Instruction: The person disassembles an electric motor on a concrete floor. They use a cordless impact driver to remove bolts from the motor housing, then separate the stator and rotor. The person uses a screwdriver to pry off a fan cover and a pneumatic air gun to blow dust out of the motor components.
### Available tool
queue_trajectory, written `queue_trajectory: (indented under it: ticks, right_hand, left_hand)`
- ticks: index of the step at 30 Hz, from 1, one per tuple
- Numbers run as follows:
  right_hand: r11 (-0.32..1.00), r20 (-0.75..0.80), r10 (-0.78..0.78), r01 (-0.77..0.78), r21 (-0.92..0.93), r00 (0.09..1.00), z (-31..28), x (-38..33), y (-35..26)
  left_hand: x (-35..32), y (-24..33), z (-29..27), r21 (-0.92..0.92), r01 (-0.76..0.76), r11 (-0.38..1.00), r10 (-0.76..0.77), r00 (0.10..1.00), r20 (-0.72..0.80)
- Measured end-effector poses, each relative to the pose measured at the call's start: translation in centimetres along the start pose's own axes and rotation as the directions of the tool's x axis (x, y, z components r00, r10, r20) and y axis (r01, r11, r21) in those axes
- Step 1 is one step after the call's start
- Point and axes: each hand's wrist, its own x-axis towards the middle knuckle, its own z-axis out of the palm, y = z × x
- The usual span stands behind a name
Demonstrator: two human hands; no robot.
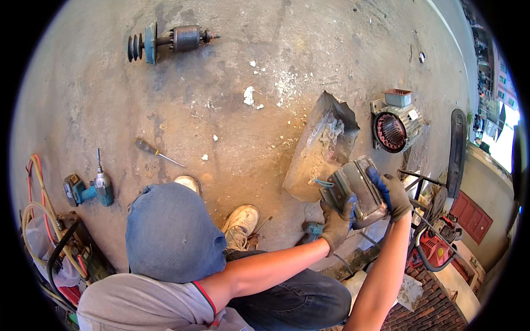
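Left hand [338, 222] and right hand [391, 194]: fingers are grasping a metal casing [362, 190]; uneven support may be risking a drop.

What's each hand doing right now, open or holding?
Left hand: closed, holding the grey metal part.
Right hand: closed, holding the same part by its right side.

Grey metal housing [361, 188], boxy, ridged (teal wires [324, 183] at 1 end), held tilted, right of centre
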Motion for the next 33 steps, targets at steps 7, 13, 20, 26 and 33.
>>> queue_trajectory:
  ticks: [7, 13, 20, 26, 33]
  right_hand:
    - [0.732, -0.294, 0.052, 0.164, 0.662, 0.954, 4.1, -4.4, 0.6]
    - [0.865, -0.637, -0.101, 0.384, 0.324, 0.765, 7.9, -4.2, 6.4]
    - [0.524, -0.505, 0.158, 0.361, 0.771, 0.849, 8.9, -5.4, 7.6]
    - [0.851, -0.617, -0.048, 0.356, 0.386, 0.785, 8.9, -6.6, 9.8]
    - [0.72, -0.54, 0.106, 0.31, 0.621, 0.835, 9.3, -6.8, 10.9]
  left_hand:
    - [1.1, 0.0, -4.4, -0.193, -0.015, 0.981, 0.086, 0.926, 0.368]
    - [-0.3, 3.7, -5.7, 0.076, -0.029, 0.997, -0.02, 0.815, 0.579]
    - [-0.7, 1.5, -6.0, 0.125, -0.277, 0.953, 0.118, 0.716, 0.688]
    - [-0.8, -1.2, -5.5, 0.141, -0.398, 0.907, 0.19, 0.683, 0.705]
    - [-1.9, 1.4, -5.5, 0.063, -0.269, 0.961, 0.124, 0.623, 0.773]
